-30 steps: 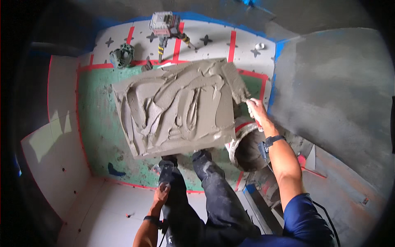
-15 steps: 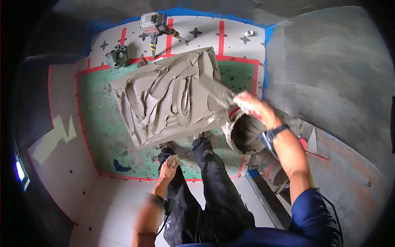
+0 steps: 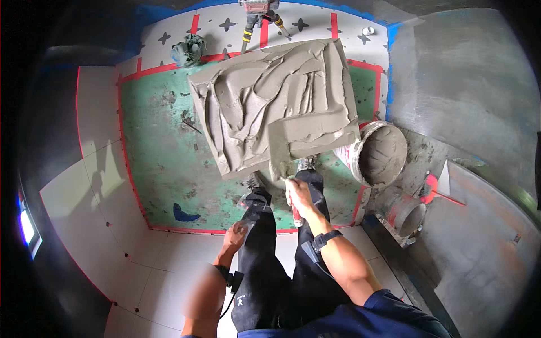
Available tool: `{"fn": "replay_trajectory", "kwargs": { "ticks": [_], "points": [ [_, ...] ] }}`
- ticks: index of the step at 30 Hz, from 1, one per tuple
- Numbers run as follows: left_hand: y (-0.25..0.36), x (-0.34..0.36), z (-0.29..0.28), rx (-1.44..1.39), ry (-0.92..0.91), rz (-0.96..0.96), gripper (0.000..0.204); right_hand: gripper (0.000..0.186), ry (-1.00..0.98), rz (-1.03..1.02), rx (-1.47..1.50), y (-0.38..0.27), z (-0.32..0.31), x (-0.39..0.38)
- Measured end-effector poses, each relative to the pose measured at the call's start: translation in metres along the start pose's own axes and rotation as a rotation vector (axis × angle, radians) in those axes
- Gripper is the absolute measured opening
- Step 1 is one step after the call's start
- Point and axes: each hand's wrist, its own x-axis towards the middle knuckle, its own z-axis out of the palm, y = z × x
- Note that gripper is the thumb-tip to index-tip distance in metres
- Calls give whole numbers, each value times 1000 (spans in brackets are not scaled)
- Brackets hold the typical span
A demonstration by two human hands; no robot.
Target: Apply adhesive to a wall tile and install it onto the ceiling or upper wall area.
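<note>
My right hand [image 3: 300, 194] is closed round the red handle of a flat trowel [image 3: 279, 151]. The blade lies against the near edge of a large rectangular slab [image 3: 225, 172], which is spread with grey mortar [image 3: 270, 90]. Thick ridges and folds cover most of the mortar; a flatter band lies just right of the blade. Beside my left knee, away from the slab, is my left hand [image 3: 234, 234] with its fingers curled in; what they hold, if anything, I cannot make out. My shoes are partly under the slab's near edge.
A mortar-smeared bucket [image 3: 384, 153] tilts at the slab's right, with a second dirty bucket [image 3: 404, 217] nearer me. Beyond the slab stand a tripod-legged tool [image 3: 260, 17], a crumpled grey-green bag [image 3: 189, 50] and a white cup [image 3: 368, 31]. Red tape borders the green floor [image 3: 152, 135].
My right hand and the trowel have come from the slab's right side, near the bucket, to its near edge. My left hand stays by my knee. The whole view has shifted.
</note>
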Motion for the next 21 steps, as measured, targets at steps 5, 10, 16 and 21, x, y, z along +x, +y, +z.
{"fn": "replay_trajectory", "kwargs": {
  "ticks": [5, 10, 16, 21],
  "points": [
    [-30, -40, -59, -200, 106, -193, 40, 34, 262, -353, -1382, -30, -14, -2],
    [-40, -27, -66, -218, 120, -150, 41, 35, 794, -314, -1177, -59, -126, 5],
    [-59, -28, -29, -297, 92, -194, 41, 28, 194, 236, 213, -25, -42, -40],
    [-15, -20, -8, -348, 44, -96, 37, 33, 258, -137, -779, 0, -35, -55]
  ]
}}
